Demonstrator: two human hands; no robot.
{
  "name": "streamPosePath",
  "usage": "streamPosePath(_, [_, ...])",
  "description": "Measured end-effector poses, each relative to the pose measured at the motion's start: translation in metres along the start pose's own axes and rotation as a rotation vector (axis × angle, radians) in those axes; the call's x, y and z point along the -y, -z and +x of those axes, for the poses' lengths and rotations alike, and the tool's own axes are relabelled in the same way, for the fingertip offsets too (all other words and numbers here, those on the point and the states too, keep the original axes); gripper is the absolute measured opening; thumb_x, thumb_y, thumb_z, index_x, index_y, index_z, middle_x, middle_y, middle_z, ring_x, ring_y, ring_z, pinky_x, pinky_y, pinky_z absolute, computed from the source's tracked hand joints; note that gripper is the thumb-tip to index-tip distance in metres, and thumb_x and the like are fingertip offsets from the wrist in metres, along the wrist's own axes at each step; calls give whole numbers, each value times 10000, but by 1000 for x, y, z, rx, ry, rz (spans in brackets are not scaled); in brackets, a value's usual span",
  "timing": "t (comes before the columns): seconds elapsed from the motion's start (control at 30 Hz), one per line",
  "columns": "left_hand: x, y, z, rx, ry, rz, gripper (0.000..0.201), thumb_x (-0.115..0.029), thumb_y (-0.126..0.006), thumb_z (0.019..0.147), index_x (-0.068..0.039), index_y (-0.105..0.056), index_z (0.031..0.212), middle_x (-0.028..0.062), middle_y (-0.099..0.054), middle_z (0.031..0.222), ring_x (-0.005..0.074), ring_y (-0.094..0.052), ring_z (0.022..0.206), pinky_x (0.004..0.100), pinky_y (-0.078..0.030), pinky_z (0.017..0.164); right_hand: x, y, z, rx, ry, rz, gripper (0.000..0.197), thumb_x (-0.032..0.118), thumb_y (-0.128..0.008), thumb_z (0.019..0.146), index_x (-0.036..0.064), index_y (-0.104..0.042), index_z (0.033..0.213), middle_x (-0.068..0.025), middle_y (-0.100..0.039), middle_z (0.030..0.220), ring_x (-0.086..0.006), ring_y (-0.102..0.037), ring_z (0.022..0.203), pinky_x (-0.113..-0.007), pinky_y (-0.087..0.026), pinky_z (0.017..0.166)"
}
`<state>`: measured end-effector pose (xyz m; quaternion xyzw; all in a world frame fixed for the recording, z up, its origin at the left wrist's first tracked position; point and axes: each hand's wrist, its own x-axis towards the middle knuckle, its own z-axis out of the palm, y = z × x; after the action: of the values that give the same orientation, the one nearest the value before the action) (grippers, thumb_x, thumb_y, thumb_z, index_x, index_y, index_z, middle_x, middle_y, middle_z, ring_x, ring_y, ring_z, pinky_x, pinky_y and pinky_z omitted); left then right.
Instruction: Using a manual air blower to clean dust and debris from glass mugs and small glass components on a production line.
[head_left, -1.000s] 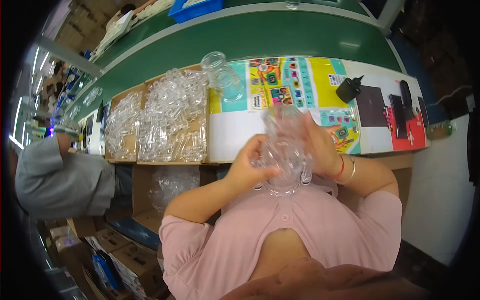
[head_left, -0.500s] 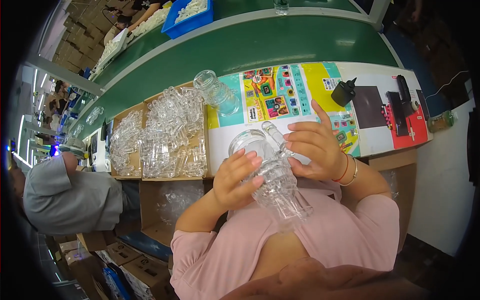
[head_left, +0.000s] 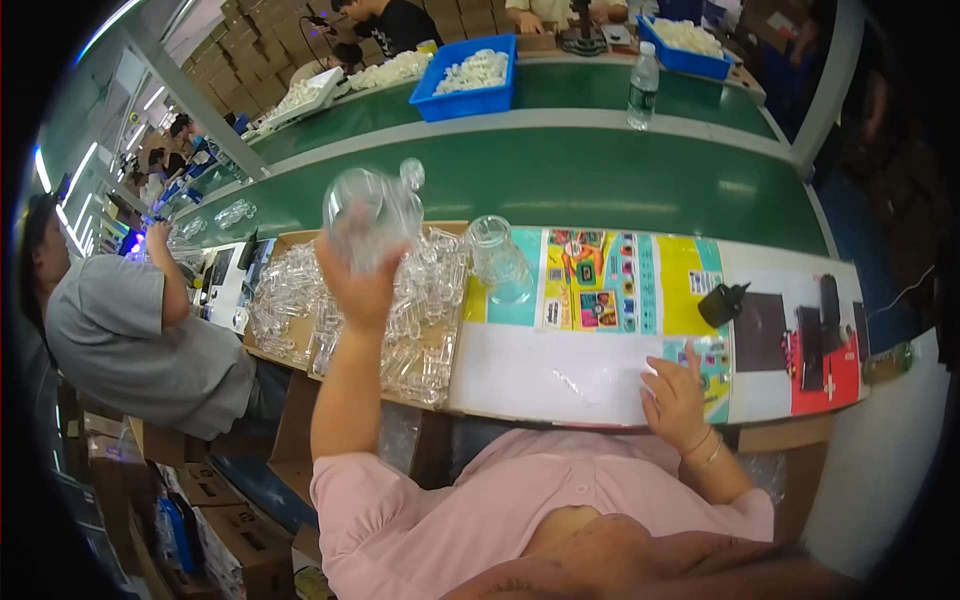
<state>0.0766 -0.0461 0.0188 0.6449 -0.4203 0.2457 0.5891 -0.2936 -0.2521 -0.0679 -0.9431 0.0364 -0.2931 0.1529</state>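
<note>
My left hand is raised at arm's length, its fingers wrapped round a clear cup-like vessel with a round knob at its side. The vessel is above the far edge of a cardboard tray, close to the green conveyor. In the tray lies a heap of clear tubular parts. My right hand is low at the worktop's near edge, fingers apart, with nothing in it. A second clear vessel stands upright beside the tray. Something small and transparent, perhaps a part or a glint, shows on the white sheet.
Beyond the worktop runs the green conveyor, with a water bottle and blue bins of white parts farther off. A black squeeze bottle and dark tools are at right. A co-worker in grey sits at left.
My left hand has carried the clear vessel up and left, away from my chest toward the conveyor. My right hand has let go of it and dropped to the right. The view has shifted.
</note>
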Motion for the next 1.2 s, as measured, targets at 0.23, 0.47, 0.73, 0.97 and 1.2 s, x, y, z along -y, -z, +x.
streamPosePath(0.23, [124, -58, 84, 217, 552, 251, 627, -331, -792, 619, 14, -534, 1074, 129, -616, 950, 188, -597, 824, 284, -483, 706, 3, -30, -12, 72, -170, -32, 226, 97, -607, 708, 35, -538, 915, -129, -539, 995, -287, -512, 950, -523, -251, 1002])
streamPosePath(0.47, [193, -119, 59, 599, 543, 427, 568, -314, -765, 620, -10, -575, 1060, 156, -602, 1047, 299, -570, 979, 365, -450, 840, 5, -33, -19, 77, -185, -75, 147, 35, -550, 712, 33, -528, 857, -129, -543, 959, -294, -512, 908, -508, -286, 983])
streamPosePath(0.73, [169, -58, 52, 524, 224, 804, 406, -272, -680, 701, -88, -597, 1053, 164, -601, 992, 314, -559, 969, 377, -440, 855, 5, -34, -14, 126, -151, -56, 107, 34, -522, 745, 11, -504, 848, -154, -515, 954, -318, -489, 934, -520, -292, 980])
streamPosePath(0.97, [188, 150, 29, 378, 216, 1146, 129, -57, -557, 693, -46, -616, 807, 179, -601, 876, 348, -570, 841, 426, -463, 720, 4, -37, -15, 111, -147, -65, 105, 23, -521, 745, 11, -511, 849, -153, -514, 952, -318, -486, 953, -514, -295, 983])
streamPosePath(1.2, [209, 242, -29, 112, 677, 1408, 345, -310, -680, 695, -53, -651, 925, 169, -629, 914, 327, -594, 875, 402, -464, 777, 10, -39, -16, 99, -167, -100, 104, 14, -525, 745, 16, -514, 849, -150, -515, 949, -326, -482, 962, -505, -301, 982])
